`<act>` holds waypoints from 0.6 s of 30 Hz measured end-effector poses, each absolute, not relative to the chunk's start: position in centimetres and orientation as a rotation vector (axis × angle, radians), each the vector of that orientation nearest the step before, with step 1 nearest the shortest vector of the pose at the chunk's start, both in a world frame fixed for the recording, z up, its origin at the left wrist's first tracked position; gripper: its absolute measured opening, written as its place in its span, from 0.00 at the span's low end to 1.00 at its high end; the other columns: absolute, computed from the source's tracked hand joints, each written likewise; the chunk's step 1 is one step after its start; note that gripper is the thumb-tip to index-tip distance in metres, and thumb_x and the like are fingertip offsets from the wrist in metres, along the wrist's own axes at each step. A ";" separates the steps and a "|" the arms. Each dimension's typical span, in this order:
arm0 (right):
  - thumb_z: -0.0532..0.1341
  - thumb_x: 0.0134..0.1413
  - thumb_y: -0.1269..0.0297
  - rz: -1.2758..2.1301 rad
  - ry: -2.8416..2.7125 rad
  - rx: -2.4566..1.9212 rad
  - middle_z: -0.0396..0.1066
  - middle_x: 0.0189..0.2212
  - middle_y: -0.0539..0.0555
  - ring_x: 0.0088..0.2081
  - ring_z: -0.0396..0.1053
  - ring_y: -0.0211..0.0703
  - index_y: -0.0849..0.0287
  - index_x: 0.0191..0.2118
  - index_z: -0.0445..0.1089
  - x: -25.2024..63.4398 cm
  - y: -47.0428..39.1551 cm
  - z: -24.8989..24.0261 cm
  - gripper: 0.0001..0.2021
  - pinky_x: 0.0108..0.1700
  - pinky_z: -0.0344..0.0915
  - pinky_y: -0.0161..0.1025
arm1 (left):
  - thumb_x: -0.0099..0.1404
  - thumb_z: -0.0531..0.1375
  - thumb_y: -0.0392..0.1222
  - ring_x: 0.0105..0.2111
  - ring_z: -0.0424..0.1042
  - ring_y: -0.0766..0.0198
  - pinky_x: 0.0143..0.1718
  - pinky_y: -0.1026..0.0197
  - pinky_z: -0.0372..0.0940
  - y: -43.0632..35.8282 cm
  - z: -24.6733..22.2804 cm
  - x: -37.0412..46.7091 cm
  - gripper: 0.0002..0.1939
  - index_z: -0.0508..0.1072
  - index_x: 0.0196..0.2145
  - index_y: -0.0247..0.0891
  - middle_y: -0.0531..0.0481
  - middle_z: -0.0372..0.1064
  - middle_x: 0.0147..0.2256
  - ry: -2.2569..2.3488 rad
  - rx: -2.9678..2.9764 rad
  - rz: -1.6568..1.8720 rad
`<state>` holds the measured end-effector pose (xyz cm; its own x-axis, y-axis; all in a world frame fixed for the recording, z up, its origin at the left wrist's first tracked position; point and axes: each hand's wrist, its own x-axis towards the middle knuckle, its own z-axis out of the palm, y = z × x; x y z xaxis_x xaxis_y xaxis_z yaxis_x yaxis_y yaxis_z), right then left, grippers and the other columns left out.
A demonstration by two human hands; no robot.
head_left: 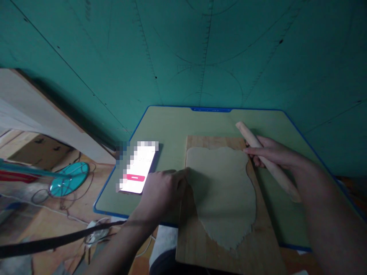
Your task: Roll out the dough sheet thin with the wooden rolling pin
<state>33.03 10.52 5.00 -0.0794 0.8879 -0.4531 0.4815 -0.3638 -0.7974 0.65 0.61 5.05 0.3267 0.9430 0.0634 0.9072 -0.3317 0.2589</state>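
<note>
A thin, flat sheet of dough (222, 191) covers much of a wooden board (190, 244), its lower edge ragged. At the sheet's upper left edge is my left hand (166, 187), fingers closed in a pinch that touches the dough; the fingertips are partly hidden. My right hand (268, 151) wraps round the middle of a wooden rolling pin (279, 177), which is tilted and raised beside the board. The thumb and forefinger of that hand reach the dough's upper right edge.
The board rests on a small green table (172, 124) with a blue rim. A lit phone (139, 168) lies left of my left hand. Behind stands a green wall (183, 53). A turquoise round base (71, 179), cables and a cardboard box (37, 151) are at the left. A dark strap (57, 238) crosses lower left.
</note>
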 end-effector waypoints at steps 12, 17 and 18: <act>0.72 0.48 0.61 1.419 -1.434 -1.845 0.68 0.19 0.46 0.18 0.67 0.39 0.54 0.40 0.63 32.9 10.8 4.7 0.18 0.18 0.61 0.34 | 0.73 0.48 0.40 0.22 0.73 0.59 0.22 0.60 0.51 0.7 5.9 1.2 0.22 0.79 0.53 0.43 0.43 0.79 0.27 1.740 2.395 -0.020; 0.71 0.49 0.63 1.438 -1.424 -1.825 0.68 0.19 0.45 0.18 0.66 0.38 0.55 0.40 0.62 32.7 10.7 4.9 0.17 0.18 0.61 0.32 | 0.70 0.52 0.38 0.27 0.77 0.59 0.25 0.62 0.56 -0.8 5.2 0.1 0.22 0.77 0.55 0.45 0.44 0.81 0.32 1.782 2.293 0.150; 0.71 0.49 0.63 1.446 -1.421 -1.806 0.68 0.19 0.45 0.18 0.66 0.38 0.56 0.41 0.62 32.7 10.8 4.8 0.18 0.18 0.61 0.33 | 0.68 0.52 0.36 0.27 0.76 0.60 0.25 0.62 0.57 -1.2 4.9 -0.2 0.22 0.78 0.54 0.45 0.45 0.81 0.32 1.807 2.267 0.205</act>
